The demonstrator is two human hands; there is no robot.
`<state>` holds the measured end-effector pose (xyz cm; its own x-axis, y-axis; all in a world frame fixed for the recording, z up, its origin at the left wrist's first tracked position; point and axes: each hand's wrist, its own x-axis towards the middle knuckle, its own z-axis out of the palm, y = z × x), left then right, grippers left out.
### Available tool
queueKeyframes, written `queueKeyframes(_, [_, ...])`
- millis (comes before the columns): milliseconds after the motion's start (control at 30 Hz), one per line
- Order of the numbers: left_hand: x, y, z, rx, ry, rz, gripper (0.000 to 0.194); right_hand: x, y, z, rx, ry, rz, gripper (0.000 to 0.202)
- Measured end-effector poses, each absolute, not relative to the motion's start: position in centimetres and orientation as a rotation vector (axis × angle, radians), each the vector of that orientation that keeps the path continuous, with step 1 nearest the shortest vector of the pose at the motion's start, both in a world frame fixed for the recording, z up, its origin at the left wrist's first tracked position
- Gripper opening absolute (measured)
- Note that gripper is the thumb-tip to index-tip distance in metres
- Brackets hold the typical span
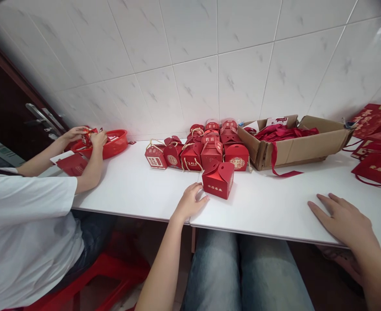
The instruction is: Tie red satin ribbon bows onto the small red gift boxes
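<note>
A red gift box (217, 183) with gold characters and folded flaps on top stands on the white table (261, 203) in front of me. My left hand (190, 201) rests at its left side, fingers apart; whether the fingertips touch the box I cannot tell. Further right, my right hand (347, 220) lies on the tabletop with its fingers spread and nothing in it. Behind the single box sits a group of several similar red boxes (192, 156), some with twine handles. A cardboard box (302, 151) behind and to the right holds dark red ribbons (283, 132), one end hanging over its front.
At the far right lie red gift bags (376, 166) with cord handles. On the left a co-worker in a white shirt (31, 216) handles small red items over a red plastic basket (115, 147). A tiled wall (193, 90) closes off the back. The table's front edge runs before my knees.
</note>
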<state>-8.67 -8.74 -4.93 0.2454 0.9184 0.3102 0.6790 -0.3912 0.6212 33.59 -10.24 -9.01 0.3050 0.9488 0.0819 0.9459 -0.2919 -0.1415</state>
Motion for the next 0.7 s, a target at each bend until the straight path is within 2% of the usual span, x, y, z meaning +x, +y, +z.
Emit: queueKeyframes(700, [-8.82, -8.52, -5.02, 2.154, 1.489, 0.912, 0.038, 32.77, -10.64, -8.02, -2.380, -1.725, 0.071, 0.070])
